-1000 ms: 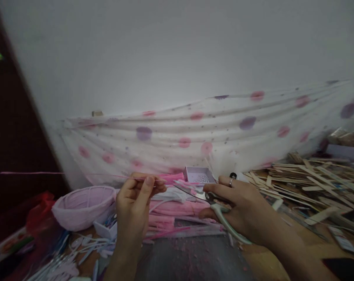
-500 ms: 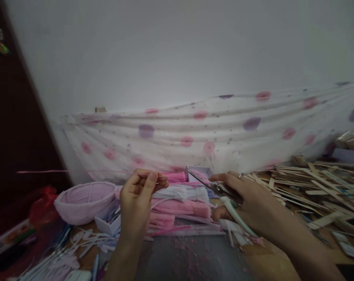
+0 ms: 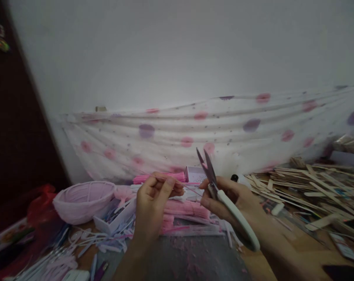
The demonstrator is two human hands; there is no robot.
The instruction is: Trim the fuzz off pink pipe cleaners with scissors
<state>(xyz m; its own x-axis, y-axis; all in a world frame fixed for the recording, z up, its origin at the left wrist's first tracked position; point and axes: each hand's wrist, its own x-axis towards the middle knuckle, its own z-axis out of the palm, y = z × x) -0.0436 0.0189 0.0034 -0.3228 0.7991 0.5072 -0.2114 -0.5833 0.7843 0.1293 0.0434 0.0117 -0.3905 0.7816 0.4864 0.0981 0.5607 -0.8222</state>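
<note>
My left hand point(image 3: 158, 199), at the centre, pinches a thin pink stem between thumb and fingers. The stem point(image 3: 191, 190) runs rightward to the fingertips of my right hand point(image 3: 229, 197). That hand also holds scissors point(image 3: 238, 218) with pale handles; their blades point up and stand apart, with a small pink bit between them. Behind and below the hands lie bundles of pink stems point(image 3: 188, 208). A grey mat point(image 3: 200, 257) scattered with pink fluff lies in front.
A pale pink basket point(image 3: 83, 201) and a white box point(image 3: 115, 222) of small items stand left. A red bag point(image 3: 40, 207) lies beyond the basket. Wooden sticks point(image 3: 320, 191) are heaped at the right. A small white box point(image 3: 196, 174) stands behind the bundles, before a dotted cloth point(image 3: 171, 127).
My left hand has moved right. The scissors have turned upright with their blades apart, and my right fingertips now touch the pink stem. The long stem end at the left is out of sight.
</note>
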